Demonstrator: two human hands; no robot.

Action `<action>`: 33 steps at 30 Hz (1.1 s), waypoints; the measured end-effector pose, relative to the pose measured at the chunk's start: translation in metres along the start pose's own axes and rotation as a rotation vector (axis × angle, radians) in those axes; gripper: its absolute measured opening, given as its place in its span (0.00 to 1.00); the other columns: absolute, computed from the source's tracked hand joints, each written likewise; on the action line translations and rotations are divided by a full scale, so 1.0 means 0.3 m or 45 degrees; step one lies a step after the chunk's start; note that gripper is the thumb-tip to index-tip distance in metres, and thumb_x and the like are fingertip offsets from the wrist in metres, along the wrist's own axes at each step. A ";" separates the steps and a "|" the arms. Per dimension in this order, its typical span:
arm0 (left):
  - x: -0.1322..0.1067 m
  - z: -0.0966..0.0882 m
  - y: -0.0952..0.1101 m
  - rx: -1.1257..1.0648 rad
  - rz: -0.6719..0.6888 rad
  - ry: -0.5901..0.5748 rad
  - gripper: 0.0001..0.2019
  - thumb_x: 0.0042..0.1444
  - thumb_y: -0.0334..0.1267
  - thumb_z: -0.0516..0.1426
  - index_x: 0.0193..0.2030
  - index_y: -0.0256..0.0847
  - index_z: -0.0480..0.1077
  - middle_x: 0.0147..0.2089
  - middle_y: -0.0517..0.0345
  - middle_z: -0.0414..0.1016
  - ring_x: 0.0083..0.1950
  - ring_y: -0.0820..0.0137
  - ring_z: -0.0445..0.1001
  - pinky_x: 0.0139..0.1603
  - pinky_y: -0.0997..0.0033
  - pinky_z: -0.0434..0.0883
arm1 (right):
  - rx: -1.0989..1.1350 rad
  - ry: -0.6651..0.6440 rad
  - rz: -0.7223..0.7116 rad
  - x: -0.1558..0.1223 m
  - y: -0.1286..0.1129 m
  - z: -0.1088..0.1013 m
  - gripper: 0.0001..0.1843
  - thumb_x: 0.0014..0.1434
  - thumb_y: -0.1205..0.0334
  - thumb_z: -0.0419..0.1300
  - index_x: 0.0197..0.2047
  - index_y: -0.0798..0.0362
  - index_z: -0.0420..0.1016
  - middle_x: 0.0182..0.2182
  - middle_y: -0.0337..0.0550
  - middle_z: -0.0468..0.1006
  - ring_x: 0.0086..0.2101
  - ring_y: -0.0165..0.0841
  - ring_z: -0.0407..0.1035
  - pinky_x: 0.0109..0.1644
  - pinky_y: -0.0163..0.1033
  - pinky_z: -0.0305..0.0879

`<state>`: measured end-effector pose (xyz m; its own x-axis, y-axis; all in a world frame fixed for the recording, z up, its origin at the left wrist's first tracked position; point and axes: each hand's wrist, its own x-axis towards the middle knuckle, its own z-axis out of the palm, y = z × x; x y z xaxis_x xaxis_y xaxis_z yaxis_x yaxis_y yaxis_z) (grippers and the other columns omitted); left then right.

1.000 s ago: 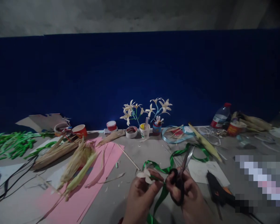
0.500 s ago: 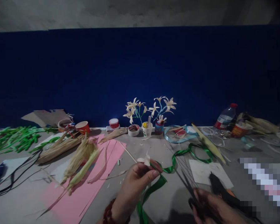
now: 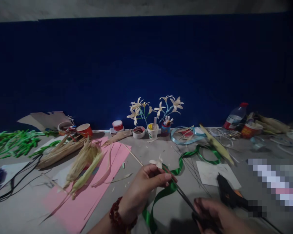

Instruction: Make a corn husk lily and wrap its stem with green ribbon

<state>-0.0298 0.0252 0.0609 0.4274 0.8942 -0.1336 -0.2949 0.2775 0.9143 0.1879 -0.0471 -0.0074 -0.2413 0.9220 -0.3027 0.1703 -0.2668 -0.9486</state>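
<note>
Lower centre, scissors (image 3: 186, 198) clamped in my right grip (image 3: 213, 214) have swung within reach of green ribbon (image 3: 162, 193) (left grip (image 3: 146, 179) pinches white flower (image 3: 157, 162)).

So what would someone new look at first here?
Probably the pale flowers at the back, bright against the dark blue panel. Next, maybe the shiny green ribbon at the left hand and the scissors in the right hand, then the pink paper off to the left.
</note>
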 end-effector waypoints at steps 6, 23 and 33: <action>0.001 0.016 -0.010 -0.039 -0.039 0.084 0.10 0.40 0.38 0.69 0.22 0.34 0.76 0.28 0.52 0.82 0.29 0.74 0.70 0.32 0.76 0.65 | 0.028 -0.107 0.014 -0.004 -0.024 0.008 0.13 0.45 0.61 0.63 0.26 0.50 0.60 0.21 0.28 0.61 0.20 0.23 0.57 0.21 0.26 0.55; 0.000 0.013 -0.017 -0.040 0.056 0.105 0.09 0.42 0.38 0.69 0.26 0.33 0.78 0.29 0.53 0.80 0.29 0.74 0.69 0.32 0.77 0.65 | -0.059 -0.142 0.065 -0.011 -0.043 -0.006 0.12 0.46 0.61 0.63 0.26 0.51 0.60 0.18 0.27 0.61 0.16 0.20 0.57 0.17 0.26 0.53; -0.004 0.001 -0.040 -0.067 0.115 0.128 0.07 0.45 0.36 0.68 0.26 0.34 0.77 0.29 0.55 0.78 0.30 0.74 0.70 0.34 0.76 0.66 | -0.074 -0.129 0.201 -0.016 -0.059 -0.003 0.15 0.45 0.65 0.62 0.23 0.49 0.55 0.15 0.24 0.58 0.14 0.20 0.55 0.16 0.26 0.51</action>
<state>-0.0265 0.0208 0.0503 0.3099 0.9464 -0.0914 -0.3739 0.2097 0.9034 0.1869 -0.0466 0.0108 -0.3017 0.8363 -0.4578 0.2681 -0.3863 -0.8825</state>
